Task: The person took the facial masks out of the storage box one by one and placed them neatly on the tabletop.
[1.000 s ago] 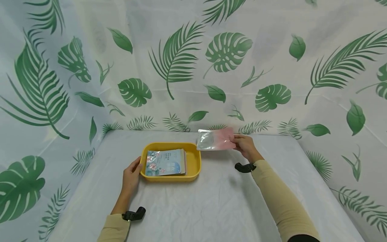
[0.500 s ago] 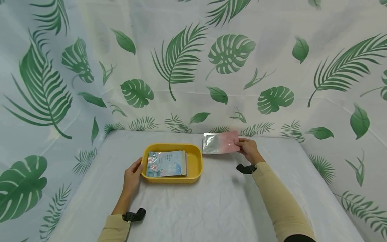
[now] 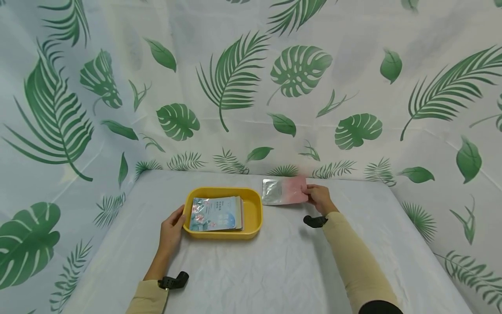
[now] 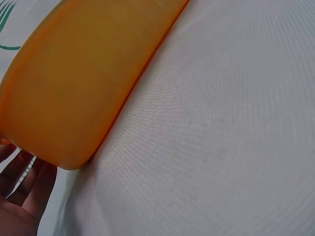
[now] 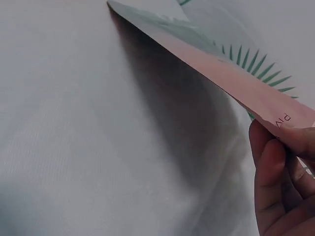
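A pink and silver foil packet is pinched at its right end by my right hand, to the right of the yellow tray. In the right wrist view, the packet slants above the white cloth and casts a dark shadow. The thumb of my right hand lies over its printed face. My left hand touches the outside of the tray's left end. Its fingers, fairly straight, meet the orange-looking wall in the left wrist view. Inside the tray lies a stack of flat packets, a light blue floral one on top.
White cloth covers the table. Behind and at both sides hang white curtains with green leaf prints. Black bands with small devices sit on both wrists.
My right hand has carried the foil packet slightly right, away from the tray, and then lowered it toward the cloth. The left hand stays at the tray's end.
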Demonstrator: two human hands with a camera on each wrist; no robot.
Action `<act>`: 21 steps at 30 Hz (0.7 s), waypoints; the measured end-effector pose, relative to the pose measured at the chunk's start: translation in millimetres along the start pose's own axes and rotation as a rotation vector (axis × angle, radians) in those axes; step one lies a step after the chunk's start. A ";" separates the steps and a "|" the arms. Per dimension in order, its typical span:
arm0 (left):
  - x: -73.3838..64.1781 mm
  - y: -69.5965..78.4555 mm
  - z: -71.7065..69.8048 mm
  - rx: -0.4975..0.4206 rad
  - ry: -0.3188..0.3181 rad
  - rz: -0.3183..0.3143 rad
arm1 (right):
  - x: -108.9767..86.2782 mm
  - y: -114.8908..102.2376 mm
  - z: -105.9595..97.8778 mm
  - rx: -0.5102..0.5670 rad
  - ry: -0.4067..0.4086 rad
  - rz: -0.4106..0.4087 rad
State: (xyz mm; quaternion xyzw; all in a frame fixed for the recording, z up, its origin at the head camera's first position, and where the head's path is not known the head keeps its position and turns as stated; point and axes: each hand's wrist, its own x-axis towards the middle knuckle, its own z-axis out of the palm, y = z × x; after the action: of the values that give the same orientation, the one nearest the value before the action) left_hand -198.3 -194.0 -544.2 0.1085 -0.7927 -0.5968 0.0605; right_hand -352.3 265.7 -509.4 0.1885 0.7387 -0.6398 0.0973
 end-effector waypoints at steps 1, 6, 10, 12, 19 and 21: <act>-0.1 -0.5 0.0 0.003 0.000 -0.001 | 0.7 1.3 0.5 -0.012 0.004 -0.003; 1.0 -2.9 -0.1 -0.015 -0.002 0.009 | 1.4 5.8 4.9 -0.100 0.046 -0.041; 2.0 -2.6 -0.4 -0.030 -0.001 0.017 | 0.0 6.0 8.8 -0.184 0.085 -0.046; 2.0 -2.4 -0.6 -0.029 0.000 0.012 | -1.1 6.1 9.5 -0.230 0.092 -0.043; 1.6 -3.2 -0.3 -0.037 -0.006 0.003 | -4.4 4.0 5.1 -0.435 0.098 -0.077; 1.8 -3.7 -0.6 -0.036 -0.005 0.007 | -4.4 2.6 4.1 -0.450 0.087 -0.081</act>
State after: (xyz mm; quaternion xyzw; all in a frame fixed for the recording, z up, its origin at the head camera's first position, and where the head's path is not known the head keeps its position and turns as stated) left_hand -199.5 -196.0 -547.7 0.1031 -0.7825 -0.6108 0.0628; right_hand -347.6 261.3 -510.7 0.1597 0.8732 -0.4537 0.0790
